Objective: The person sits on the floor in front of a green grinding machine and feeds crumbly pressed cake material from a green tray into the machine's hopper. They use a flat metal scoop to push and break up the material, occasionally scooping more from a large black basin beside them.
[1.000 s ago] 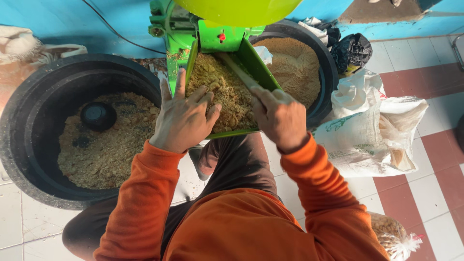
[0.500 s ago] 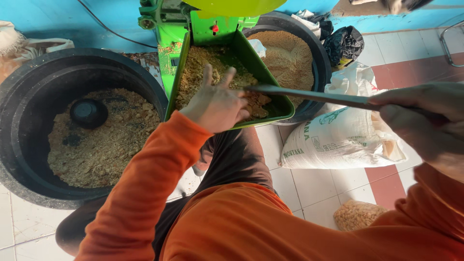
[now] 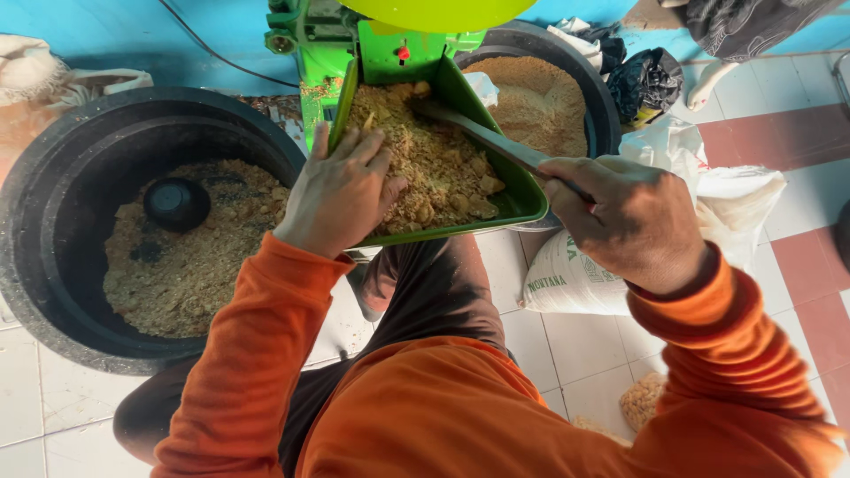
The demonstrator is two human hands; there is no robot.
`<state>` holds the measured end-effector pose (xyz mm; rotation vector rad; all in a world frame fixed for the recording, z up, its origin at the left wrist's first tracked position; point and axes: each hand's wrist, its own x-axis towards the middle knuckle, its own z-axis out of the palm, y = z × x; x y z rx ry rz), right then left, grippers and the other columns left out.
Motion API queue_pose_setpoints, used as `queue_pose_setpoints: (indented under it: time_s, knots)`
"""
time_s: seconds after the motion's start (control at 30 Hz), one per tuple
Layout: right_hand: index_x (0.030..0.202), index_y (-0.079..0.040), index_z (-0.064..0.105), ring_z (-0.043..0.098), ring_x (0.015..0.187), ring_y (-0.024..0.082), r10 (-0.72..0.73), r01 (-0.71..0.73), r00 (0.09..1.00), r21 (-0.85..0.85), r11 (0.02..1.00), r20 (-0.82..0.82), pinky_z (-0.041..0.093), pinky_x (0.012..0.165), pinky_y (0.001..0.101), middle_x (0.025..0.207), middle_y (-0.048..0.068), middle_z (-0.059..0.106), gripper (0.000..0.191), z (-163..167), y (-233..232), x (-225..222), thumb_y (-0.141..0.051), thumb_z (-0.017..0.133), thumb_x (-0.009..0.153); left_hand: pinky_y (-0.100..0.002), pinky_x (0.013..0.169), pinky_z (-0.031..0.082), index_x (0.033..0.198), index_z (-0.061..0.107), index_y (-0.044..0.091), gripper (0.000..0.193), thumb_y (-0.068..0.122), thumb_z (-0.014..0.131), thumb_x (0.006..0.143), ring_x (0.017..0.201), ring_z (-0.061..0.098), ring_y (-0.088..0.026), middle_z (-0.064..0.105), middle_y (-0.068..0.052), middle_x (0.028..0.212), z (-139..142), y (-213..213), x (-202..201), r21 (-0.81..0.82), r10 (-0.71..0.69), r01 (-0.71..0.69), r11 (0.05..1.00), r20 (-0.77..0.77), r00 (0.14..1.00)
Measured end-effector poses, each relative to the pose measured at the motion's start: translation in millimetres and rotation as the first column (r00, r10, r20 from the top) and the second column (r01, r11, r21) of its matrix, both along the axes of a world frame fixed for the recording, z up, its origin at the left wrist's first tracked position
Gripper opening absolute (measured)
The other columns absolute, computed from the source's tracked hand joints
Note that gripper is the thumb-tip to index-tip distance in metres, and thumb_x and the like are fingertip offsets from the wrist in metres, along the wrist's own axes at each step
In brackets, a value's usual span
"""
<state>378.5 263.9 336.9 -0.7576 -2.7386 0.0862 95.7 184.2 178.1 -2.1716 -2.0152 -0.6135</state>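
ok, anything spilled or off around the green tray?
Minor only. Crumbs of the brown mash lie scattered on the green machine left of the tray, outside it. A small heap of similar material sits on the floor tiles by the white sack. Tray and tubs look intact.

A large black tub (image 3: pixel 53 292) at nine o'clock holds coarse tan meal and a small black bowl (image 3: pixel 176 203). At one o'clock a second black tub (image 3: pixel 595 88) is heaped with finer brown meal. A white sack (image 3: pixel 575 279) slumps on the white and red floor tiles (image 3: pixel 801 257) at three o'clock, dark bags (image 3: pixel 645 78) near the blue wall (image 3: pixel 106 35) behind it
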Motion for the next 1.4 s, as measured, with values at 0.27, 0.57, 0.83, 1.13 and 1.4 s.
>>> queue_pose_setpoints:
  time_s: [0.27,0.57,0.83,1.13,1.4]
  knots:
    - [0.109,-0.006,0.076,0.067,0.066,0.021,-0.03,0.042,0.974,0.049,0.998,-0.223,0.053,0.059,0.0335,0.085,0.01,0.071,0.012,-27,-21,-19,-0.007,0.071,0.098,-0.063,0.116,0.026,0.116,0.07,0.003,0.043,0.042,0.058,0.102,0.124,0.061,-0.031,0.066,-0.015,0.129,7,-8,2,0.012,0.036,-0.036,0.999,-0.011,0.999]
    - [0.113,-0.005,0.074,0.065,0.062,0.027,0.039,-0.017,0.976,0.102,0.995,-0.214,0.048,0.054,0.0372,0.084,0.011,0.069,0.014,-33,-25,-44,-0.01,0.073,0.1,-0.07,0.116,0.022,0.111,0.071,0.001,0.051,0.049,0.057,0.103,0.125,0.06,-0.027,0.065,-0.014,0.132,-1,-7,0,0.04,0.085,-0.085,0.996,-0.007,0.996]
    - [0.111,-0.007,0.074,0.065,0.058,0.025,-0.032,0.04,0.975,0.031,0.999,-0.22,0.048,0.052,0.0385,0.076,0.01,0.069,0.015,-44,-29,-46,-0.014,0.069,0.1,-0.078,0.114,0.017,0.116,0.071,0.001,0.057,0.054,0.052,0.104,0.134,0.053,-0.026,0.064,-0.012,0.136,3,-10,4,0.009,0.126,-0.126,0.992,-0.03,0.992]
    - [0.117,-0.005,0.075,0.062,0.058,0.015,-0.079,0.071,0.952,-0.04,0.997,-0.295,0.046,0.05,0.0313,0.079,0.009,0.07,0.016,-52,-4,-19,-0.01,0.067,0.104,-0.082,0.108,0.014,0.121,0.071,0.007,0.053,0.053,0.051,0.102,0.142,0.044,-0.035,0.066,-0.013,0.13,9,-9,2,0.007,0.087,-0.087,0.996,-0.007,0.996]
    - [0.109,0.001,0.075,0.058,0.05,0.011,-0.084,0.088,0.995,-0.082,0.993,0.057,0.042,0.039,0.0264,0.072,0.01,0.069,0.017,70,-30,32,-0.007,0.067,0.097,-0.082,0.109,0.014,0.114,0.075,0.012,0.036,0.041,0.058,0.1,0.144,0.043,-0.037,0.067,-0.013,0.129,11,-13,1,-0.01,0.068,-0.068,0.998,0.045,0.997]
